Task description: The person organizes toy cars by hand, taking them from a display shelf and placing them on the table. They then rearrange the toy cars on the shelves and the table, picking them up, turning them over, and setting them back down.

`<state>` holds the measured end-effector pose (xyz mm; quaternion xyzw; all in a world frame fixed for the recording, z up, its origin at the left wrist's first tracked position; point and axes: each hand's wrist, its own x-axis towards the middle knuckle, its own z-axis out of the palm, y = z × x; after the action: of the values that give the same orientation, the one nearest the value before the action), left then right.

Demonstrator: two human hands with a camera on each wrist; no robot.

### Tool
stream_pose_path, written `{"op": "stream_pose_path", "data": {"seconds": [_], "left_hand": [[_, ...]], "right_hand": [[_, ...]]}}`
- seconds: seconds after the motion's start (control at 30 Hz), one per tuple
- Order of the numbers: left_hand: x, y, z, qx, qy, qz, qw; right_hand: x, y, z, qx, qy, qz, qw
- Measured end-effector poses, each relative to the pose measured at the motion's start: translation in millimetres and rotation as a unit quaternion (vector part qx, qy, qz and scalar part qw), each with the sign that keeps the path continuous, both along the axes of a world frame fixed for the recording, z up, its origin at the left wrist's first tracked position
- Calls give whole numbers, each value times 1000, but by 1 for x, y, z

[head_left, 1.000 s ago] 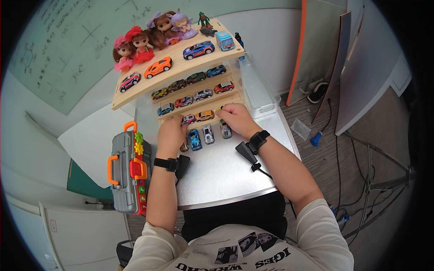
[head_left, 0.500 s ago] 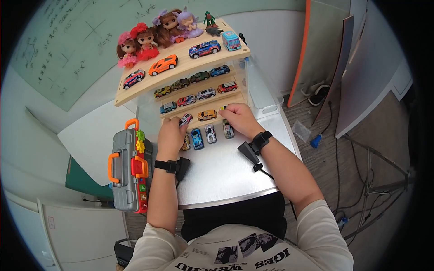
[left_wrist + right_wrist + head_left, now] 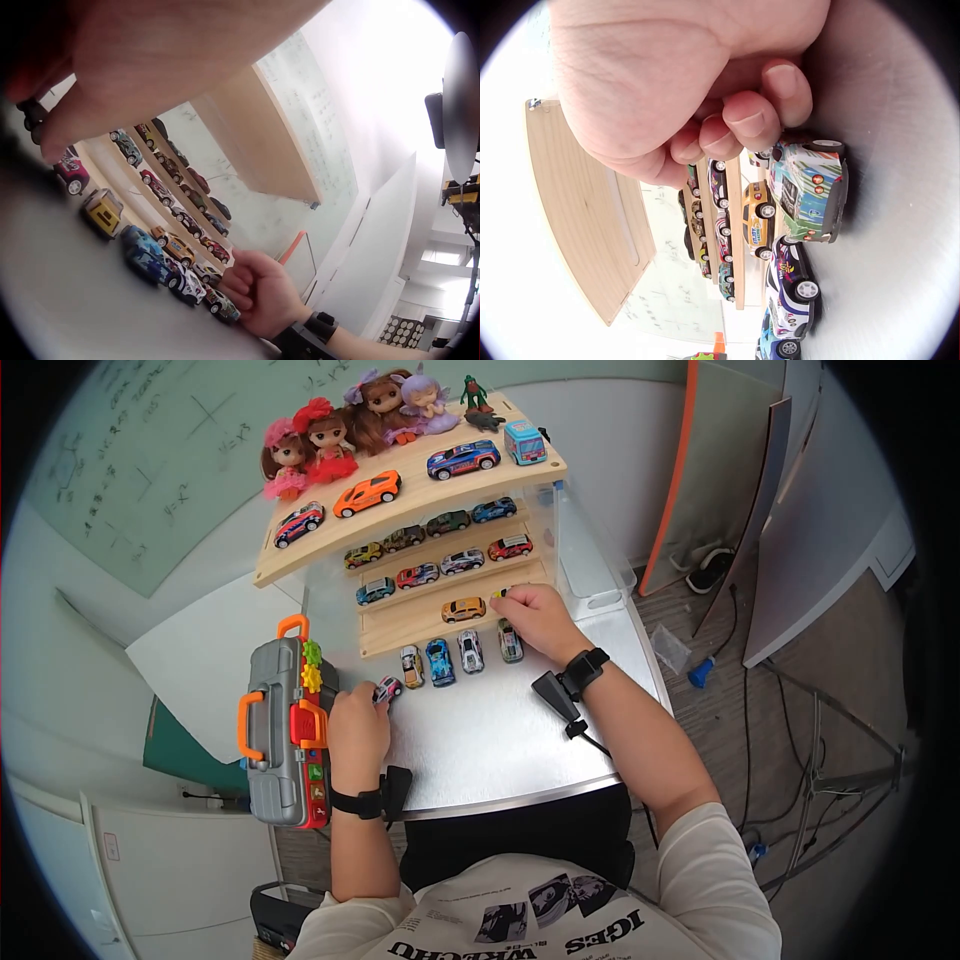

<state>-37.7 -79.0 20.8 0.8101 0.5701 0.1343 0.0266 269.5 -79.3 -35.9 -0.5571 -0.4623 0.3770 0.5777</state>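
Note:
My left hand (image 3: 358, 732) grips a pink-and-white toy car (image 3: 388, 688) at the table's left side, beside the left end of a row of toy cars. That row holds a gold-and-white car (image 3: 412, 666), a blue car (image 3: 440, 662), a white car (image 3: 471, 651) and a multicoloured car (image 3: 510, 642). My right hand (image 3: 540, 622) is at the right end of the lowest wooden step (image 3: 385, 641), fingers curled round a small toy car (image 3: 497, 596) that they mostly hide. A yellow-orange car (image 3: 464, 609) stands left of it on that step.
Higher steps carry several toy cars (image 3: 417, 575). The wooden top shelf (image 3: 410, 505) overhangs them, with dolls (image 3: 328, 445), larger cars and a blue toy bus (image 3: 524, 443). A grey toolbox (image 3: 280, 735) with orange handles stands at the table's left edge.
My left hand has taken the pink-and-white car off the left of the lowest step and brought it down and left to the table. The right hand has stayed at its car.

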Motion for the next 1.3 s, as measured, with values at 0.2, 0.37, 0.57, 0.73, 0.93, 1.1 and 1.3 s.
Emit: {"op": "stream_pose_path", "data": {"seconds": [0.2, 0.37, 0.57, 0.73, 0.93, 1.1, 1.3], "left_hand": [[3, 1, -5, 8, -26, -7, 1000], [1, 2, -4, 8, -84, -63, 994], [2, 4, -2, 1, -81, -111, 991], [2, 15, -9, 15, -88, -119, 989], [3, 28, -14, 54, -115, -126, 984], [5, 27, -8, 42, -124, -129, 983], [7, 26, -7, 31, -108, -114, 987]], "right_hand": [[0, -6, 10, -23, 37, 22, 999], [1, -3, 2, -2, 14, 17, 1000], [-1, -5, 5, -8, 18, 15, 1000], [0, -4, 3, -5, 9, 16, 1000], [0, -4, 4, -3, 11, 14, 1000], [1, -3, 4, -4, 10, 10, 1000], [1, -1, 1, 0, 2, 4, 1000]]}}
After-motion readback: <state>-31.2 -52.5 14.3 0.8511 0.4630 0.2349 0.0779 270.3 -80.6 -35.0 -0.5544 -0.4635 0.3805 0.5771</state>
